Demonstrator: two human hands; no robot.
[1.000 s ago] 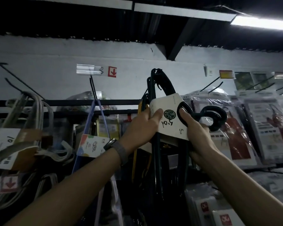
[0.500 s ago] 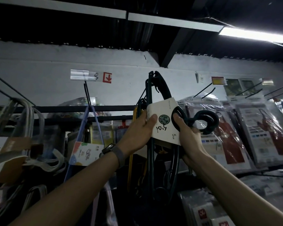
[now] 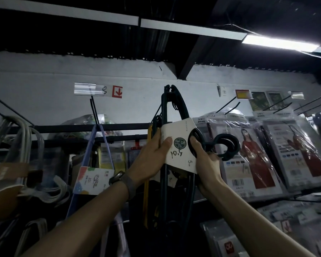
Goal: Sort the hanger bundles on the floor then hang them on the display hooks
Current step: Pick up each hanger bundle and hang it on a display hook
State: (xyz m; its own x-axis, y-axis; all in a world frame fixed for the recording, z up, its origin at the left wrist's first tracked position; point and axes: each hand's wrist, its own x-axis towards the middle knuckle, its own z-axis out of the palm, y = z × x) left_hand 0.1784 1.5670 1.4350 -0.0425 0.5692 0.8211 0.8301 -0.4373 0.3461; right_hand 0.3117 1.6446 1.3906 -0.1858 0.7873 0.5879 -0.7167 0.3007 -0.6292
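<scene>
Hanger bundle (image 3: 180, 131), dark curved plastic, card-sleeved

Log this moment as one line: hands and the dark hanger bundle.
left hand: grips dark hanger bundle | right hand: grips it by hooks | state: sideways, not hung

Left hand (image 3: 152, 160), right hand (image 3: 207, 164) raised, both gripping hanger bundle (image 3: 180, 132).
</scene>
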